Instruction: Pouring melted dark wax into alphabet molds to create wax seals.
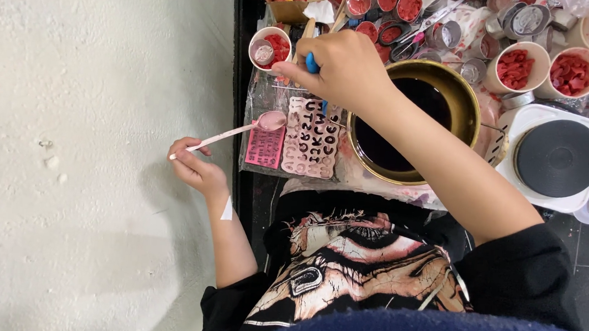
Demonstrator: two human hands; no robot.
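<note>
Left hand (196,168): fingers closed on pink spoon (230,132), bowl filled, held above letter mould (311,137) | right hand (341,67): fingers closed on blue tool (312,64) | mould cavities appear mostly filled; judged late stage.

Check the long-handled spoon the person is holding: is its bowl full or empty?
Full. The spoon, held by its handle in the left hand, carries pale pink material in its bowl, over the pink letter moulds.
</note>
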